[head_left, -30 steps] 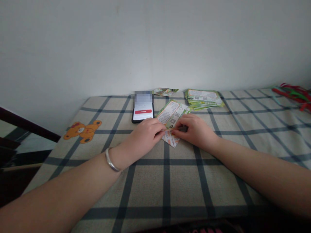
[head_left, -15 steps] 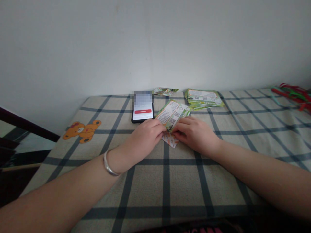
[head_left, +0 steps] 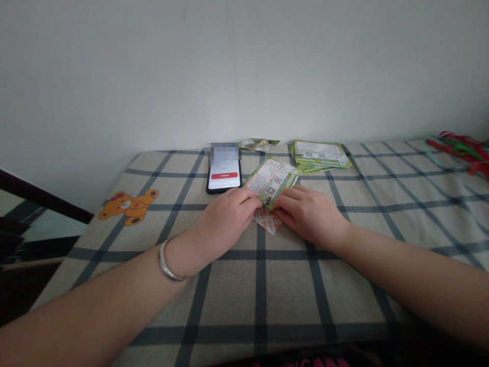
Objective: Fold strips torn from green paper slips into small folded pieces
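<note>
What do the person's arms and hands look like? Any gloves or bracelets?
No gloves cover the left hand or right hand, and no sleeves show. A shiny, rounded, silver-coloured bangle circles the left wrist; no bracelet shows on the right.

The sheet (head_left: 265, 176) in the middle is thin printed paper, smooth, with a slight sheen at most. The leaflets (head_left: 321, 154) at the far right look like the same smooth paper, and the folded piece (head_left: 260, 144) at the far edge is creased paper. The phone (head_left: 225, 177) has a smooth, glassy screen. The bangle (head_left: 168, 266) on the left is polished, silvery metal. The tablecloth (head_left: 237, 300) is matt woven cloth, faintly rough; the wall (head_left: 244, 71) behind is matt and mostly smooth.
</note>
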The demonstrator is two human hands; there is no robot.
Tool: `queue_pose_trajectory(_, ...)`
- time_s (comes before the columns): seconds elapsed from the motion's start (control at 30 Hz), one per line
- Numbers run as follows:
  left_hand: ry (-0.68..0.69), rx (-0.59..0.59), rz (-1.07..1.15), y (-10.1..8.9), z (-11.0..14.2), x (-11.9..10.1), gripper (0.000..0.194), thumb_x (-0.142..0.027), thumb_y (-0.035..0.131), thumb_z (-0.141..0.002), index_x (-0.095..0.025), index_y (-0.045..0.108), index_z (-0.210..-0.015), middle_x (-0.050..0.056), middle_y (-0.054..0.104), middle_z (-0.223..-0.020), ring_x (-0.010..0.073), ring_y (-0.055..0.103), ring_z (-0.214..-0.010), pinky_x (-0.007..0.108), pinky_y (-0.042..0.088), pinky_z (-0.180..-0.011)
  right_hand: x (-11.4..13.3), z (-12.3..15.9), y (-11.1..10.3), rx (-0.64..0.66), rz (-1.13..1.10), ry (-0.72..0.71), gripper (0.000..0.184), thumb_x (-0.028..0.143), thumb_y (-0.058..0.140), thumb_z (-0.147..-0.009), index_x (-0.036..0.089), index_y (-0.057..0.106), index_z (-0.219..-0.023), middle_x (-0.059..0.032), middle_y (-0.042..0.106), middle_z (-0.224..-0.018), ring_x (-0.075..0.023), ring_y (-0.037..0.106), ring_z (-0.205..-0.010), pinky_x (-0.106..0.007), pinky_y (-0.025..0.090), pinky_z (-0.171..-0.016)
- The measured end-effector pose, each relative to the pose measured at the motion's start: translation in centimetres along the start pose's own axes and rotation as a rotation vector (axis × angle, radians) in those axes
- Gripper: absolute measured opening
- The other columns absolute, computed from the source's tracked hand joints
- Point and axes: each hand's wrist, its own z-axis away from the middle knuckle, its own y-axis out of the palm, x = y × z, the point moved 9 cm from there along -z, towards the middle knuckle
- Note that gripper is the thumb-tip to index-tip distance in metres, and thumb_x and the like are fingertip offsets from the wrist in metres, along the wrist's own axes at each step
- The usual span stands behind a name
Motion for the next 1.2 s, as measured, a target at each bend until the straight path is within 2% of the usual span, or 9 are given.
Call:
queue_pose_trajectory(0.13, 0.035, -0.082, -0.057, -1.3, 0.2, -0.6, 0.013, -0.013, 0.056, -0.086, -0.015, 0.063, -0.097, 0.007, 0.060, -0.095, 0.0228, 0.056, -0.089, 0.039, 0.050, -0.079, -2.0, 0.2, 0.4, -0.040, -0.139, 0.149, 0.007, 0.016, 0.054, -0.086, 0.016, 0.059, -0.090, -0.0044, 0.064, -0.081, -0.0156, 0.056, -0.072, -0.027, 0.037, -0.062)
queue_pose_trajectory(0.27, 0.089, -0.040, -0.016, -1.3, 0.2, -1.1, 0.015, -0.017, 0.053, -0.089, -0.018, 0.066, -0.097, 0.006, 0.060, -0.094, 0.0209, 0.055, -0.088, 0.036, 0.048, -0.078, -4.1, 0.7, 0.7, -0.054, -0.282, 0.353, 0.032, 0.019, 0.055, -0.082, 0.016, 0.053, -0.114, -0.0001, 0.064, -0.075, -0.0129, 0.055, -0.061, -0.024, 0.034, -0.054)
queue_pose_trajectory(0.33, 0.104, -0.012, -0.002, -1.0, 0.1, -1.3, 0.017, -0.018, 0.053, -0.089, -0.019, 0.066, -0.101, 0.005, 0.061, -0.095, 0.0206, 0.055, -0.089, 0.036, 0.048, -0.079, -4.2, 0.8, 0.6, -0.030, -0.294, 0.379, 0.027, 0.022, 0.055, -0.082, 0.018, 0.059, -0.108, 0.0004, 0.065, -0.073, -0.0129, 0.055, -0.060, -0.024, 0.033, -0.053)
queue_pose_trajectory(0.47, 0.093, 0.050, 0.010, -0.1, 0.1, -1.1, 0.019, -0.021, 0.054, -0.090, -0.020, 0.066, -0.105, 0.006, 0.062, -0.099, 0.0207, 0.055, -0.092, 0.036, 0.048, -0.081, -3.3, 0.6, 0.3, -0.001, -0.343, 0.349, 0.018, 0.026, 0.053, -0.085, 0.021, 0.071, -0.088, -0.0019, 0.069, -0.076, -0.0132, 0.057, -0.062, -0.025, 0.037, -0.056)
queue_pose_trajectory(0.7, 0.082, 0.066, -0.012, 0.4, 0.4, -0.6, 0.017, -0.020, 0.055, -0.091, -0.022, 0.069, -0.101, 0.004, 0.065, -0.096, 0.0202, 0.057, -0.090, 0.036, 0.049, -0.078, -2.7, 0.5, 0.7, 0.060, -0.497, 0.248, 0.037, 0.007, 0.049, -0.078, 0.022, 0.073, -0.102, -0.0037, 0.072, -0.094, -0.0160, 0.064, -0.083, -0.028, 0.048, -0.076)
queue_pose_trajectory(0.87, 0.079, 0.023, -0.027, 0.5, 0.5, -0.2, 0.018, -0.016, 0.057, -0.090, -0.024, 0.069, -0.101, 0.002, 0.067, -0.098, 0.0198, 0.058, -0.090, 0.035, 0.048, -0.078, -1.9, 0.5, 0.4, 0.052, -0.350, 0.089, 0.030, 0.012, 0.051, -0.086, 0.022, 0.071, -0.106, -0.0063, 0.066, -0.097, -0.0182, 0.060, -0.091, -0.031, 0.047, -0.081)
queue_pose_trajectory(1.0, 0.079, 0.011, -0.004, 0.2, 0.2, -0.4, 0.015, -0.015, 0.056, -0.090, -0.020, 0.069, -0.096, 0.003, 0.067, -0.095, 0.0197, 0.058, -0.088, 0.034, 0.048, -0.076, -1.4, 0.6, -0.6, -0.040, -0.183, 0.019, 0.022, 0.017, 0.054, -0.089, 0.022, 0.072, -0.100, -0.0072, 0.063, -0.098, -0.0196, 0.056, -0.089, -0.033, 0.046, -0.078)
queue_pose_trajectory(1.1, 0.083, 0.032, 0.055, -0.2, 0.1, -0.8, 0.016, -0.020, 0.054, -0.092, -0.018, 0.069, -0.092, 0.004, 0.066, -0.093, 0.0191, 0.057, -0.086, 0.034, 0.047, -0.076, -0.5, 0.6, -1.3, -0.089, -0.056, -0.064, 0.019, 0.024, 0.053, -0.091, 0.021, 0.071, -0.090, -0.0076, 0.065, -0.100, -0.0213, 0.053, -0.089, -0.035, 0.043, -0.078)
queue_pose_trajectory(1.2, 0.077, 0.061, 0.125, -0.5, 0.1, -1.0, 0.021, -0.030, 0.051, -0.093, -0.018, 0.069, -0.093, 0.004, 0.066, -0.093, 0.0198, 0.057, -0.089, 0.036, 0.047, -0.080, 0.1, 0.4, -1.0, -0.040, 0.008, -0.096, 0.021, 0.026, 0.050, -0.093, 0.019, 0.068, -0.082, -0.0062, 0.067, -0.092, -0.0216, 0.052, -0.087, -0.035, 0.041, -0.077)
